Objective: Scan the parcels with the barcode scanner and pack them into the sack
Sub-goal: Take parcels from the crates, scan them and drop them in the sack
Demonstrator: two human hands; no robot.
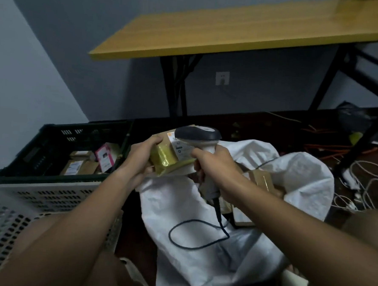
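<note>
Dark crate (50, 147) of waiting parcels at left; left hand (138, 159), grip curled round a taped brown parcel (171, 157), label tilted up toward the barcode scanner (198, 135) clasped in the right hand (217, 169), directly above the open white sack (303, 172) for dropping in.

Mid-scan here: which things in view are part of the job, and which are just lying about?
Part of the job:
- barcode scanner, gripped by the right hand
- parcel, held by the left hand
- white sack, parcels already inside
- dark crate of waiting parcels

Lying about:
- yellow table
- pale perforated crate
- loose cables on the floor
- wall socket
</note>
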